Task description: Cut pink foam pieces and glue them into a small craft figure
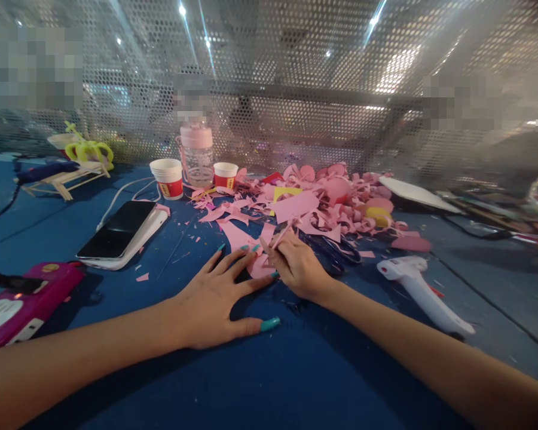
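Their left hand (210,301) is lying spread and unclenched over the pink paper (234,235) mid-frame while the right hand (302,266) is pinching a slim pink stick (282,234), so keeping those fingers flat is probably helping stop slips.

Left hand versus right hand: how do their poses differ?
The left hand lies palm down with its fingers spread; the right hand is curled, its fingers drawn together. The right hand grips a slim, pencil-like stick; the left hand grips nothing, its fingertips at the pink paper. Both are bare and close together.
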{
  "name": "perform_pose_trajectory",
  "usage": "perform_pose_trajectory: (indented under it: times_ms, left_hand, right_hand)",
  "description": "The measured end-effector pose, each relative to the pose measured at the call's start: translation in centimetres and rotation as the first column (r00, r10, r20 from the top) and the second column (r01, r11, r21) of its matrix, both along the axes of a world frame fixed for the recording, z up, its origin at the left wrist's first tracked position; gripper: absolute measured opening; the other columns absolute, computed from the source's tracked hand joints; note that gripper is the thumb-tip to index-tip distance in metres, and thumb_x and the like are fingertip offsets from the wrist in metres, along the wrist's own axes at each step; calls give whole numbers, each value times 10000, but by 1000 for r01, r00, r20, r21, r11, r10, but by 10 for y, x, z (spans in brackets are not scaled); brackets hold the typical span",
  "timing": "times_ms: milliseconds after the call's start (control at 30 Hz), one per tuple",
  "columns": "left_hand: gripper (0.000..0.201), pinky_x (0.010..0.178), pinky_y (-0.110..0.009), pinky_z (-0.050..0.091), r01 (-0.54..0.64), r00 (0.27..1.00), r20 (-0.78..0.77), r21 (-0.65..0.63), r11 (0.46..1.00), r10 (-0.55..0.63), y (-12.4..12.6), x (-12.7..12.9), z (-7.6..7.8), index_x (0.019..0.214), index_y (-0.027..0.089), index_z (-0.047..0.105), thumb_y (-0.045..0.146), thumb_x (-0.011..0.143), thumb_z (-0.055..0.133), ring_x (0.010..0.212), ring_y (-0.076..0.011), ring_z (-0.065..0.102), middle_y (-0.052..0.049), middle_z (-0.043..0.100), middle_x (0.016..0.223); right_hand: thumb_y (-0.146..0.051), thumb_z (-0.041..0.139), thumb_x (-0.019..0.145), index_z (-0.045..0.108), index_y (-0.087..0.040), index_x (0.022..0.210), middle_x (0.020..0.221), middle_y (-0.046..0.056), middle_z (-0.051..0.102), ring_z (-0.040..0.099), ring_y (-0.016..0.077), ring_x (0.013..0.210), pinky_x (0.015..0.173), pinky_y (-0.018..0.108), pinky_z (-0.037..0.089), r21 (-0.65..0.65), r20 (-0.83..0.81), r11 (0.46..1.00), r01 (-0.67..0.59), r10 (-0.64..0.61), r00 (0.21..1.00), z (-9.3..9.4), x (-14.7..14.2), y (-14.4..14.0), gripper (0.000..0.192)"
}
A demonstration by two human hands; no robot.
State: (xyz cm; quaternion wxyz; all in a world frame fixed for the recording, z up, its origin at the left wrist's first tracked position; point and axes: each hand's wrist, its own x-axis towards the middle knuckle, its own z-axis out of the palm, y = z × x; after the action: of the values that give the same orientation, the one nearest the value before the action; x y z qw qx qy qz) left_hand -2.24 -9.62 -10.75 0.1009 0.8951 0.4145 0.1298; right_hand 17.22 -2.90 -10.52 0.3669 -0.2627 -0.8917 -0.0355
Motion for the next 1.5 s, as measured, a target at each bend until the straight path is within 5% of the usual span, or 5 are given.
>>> perform_pose_trajectory:
  times_ms: [1500]
  left_hand:
    - [703,1067,-610,185,-25,997,-68,-18,1000,24,-1,2,6,1375,396,327,731,758,365,1370,-352,173,-58,304,1471]
  right_hand:
    - [-159,391,911,448,-191,736,695,59,547,505,178,697,658,306,452,13,-25,1000,-19,20,1000,0,-1,-2,186]
